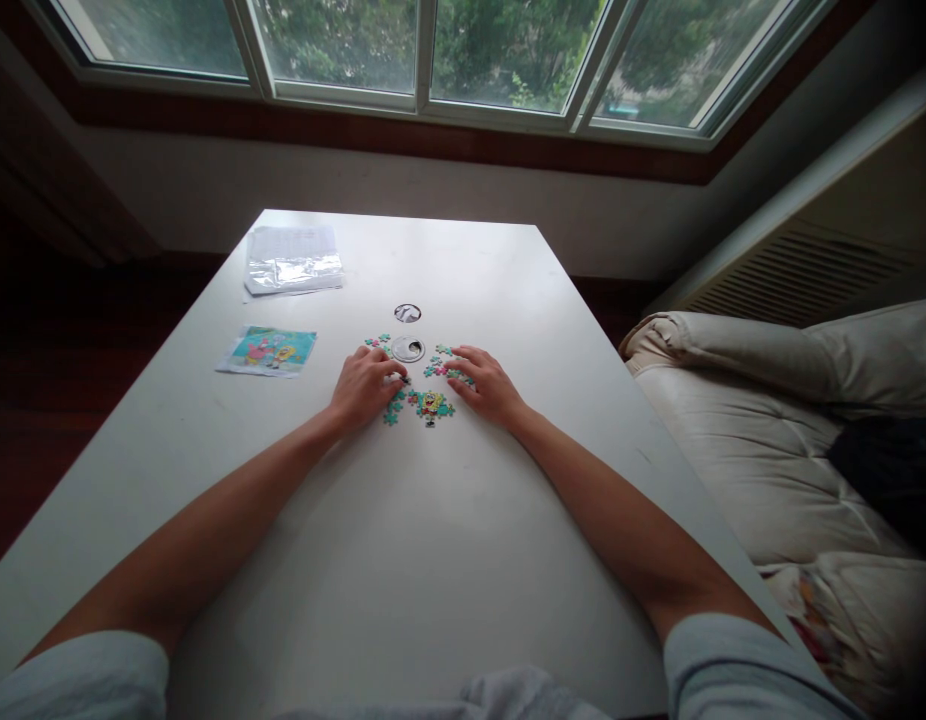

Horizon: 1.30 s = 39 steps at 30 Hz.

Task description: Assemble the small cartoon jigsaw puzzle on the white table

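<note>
Small jigsaw puzzle pieces lie around my hands near the middle of the white table [425,540]. My left hand [364,385] has its fingers curled together, with a small dark puzzle piece [406,380] at the fingertips. My right hand [487,383] has its fingers apart, and their tips touch a cluster of loose pieces [438,366]. Between and just below the hands sits a partly joined puzzle section [431,404] with a yellow cartoon figure. Green pieces [392,408] lie beside the left wrist, and more pieces [378,343] are beyond that hand.
A round metal grommet [408,349] and a second round opening [407,313] are set in the tabletop. To the left lie a colourful reference picture [272,350] and a clear plastic sleeve with papers [294,260]. A cream sofa [740,440] stands along the right side.
</note>
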Each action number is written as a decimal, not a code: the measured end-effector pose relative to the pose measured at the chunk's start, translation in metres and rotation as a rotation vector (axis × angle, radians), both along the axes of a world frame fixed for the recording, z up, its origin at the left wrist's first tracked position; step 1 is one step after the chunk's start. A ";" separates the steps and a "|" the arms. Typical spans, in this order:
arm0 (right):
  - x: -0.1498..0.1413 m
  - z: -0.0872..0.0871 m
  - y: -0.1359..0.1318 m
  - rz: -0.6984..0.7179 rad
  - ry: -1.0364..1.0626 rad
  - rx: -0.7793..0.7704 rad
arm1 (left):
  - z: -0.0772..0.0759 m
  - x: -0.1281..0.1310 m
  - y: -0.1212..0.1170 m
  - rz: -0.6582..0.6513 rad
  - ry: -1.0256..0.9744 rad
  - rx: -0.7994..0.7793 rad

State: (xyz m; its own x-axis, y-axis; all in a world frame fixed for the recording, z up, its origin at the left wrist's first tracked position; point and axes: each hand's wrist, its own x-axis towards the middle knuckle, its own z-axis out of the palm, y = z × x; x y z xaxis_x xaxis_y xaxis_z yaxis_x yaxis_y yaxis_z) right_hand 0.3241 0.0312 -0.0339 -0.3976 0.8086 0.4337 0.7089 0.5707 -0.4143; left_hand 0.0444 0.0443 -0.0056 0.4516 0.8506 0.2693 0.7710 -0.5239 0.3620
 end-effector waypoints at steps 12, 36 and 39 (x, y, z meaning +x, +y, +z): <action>0.000 0.004 -0.002 0.001 0.006 0.002 | 0.002 0.003 -0.005 -0.037 -0.113 -0.042; -0.007 0.012 -0.010 0.077 0.062 0.017 | 0.021 0.018 -0.043 -0.155 -0.110 -0.320; -0.008 0.012 -0.011 0.080 0.064 0.023 | 0.020 0.020 -0.046 -0.140 -0.085 -0.287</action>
State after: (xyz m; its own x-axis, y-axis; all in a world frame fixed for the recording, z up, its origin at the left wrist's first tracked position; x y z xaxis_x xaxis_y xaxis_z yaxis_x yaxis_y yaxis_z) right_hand 0.3165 0.0206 -0.0216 -0.4313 0.7651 0.4782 0.6335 0.6342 -0.4433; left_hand 0.0643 -0.0013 0.0145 0.5553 0.8287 0.0697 0.6596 -0.4899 0.5701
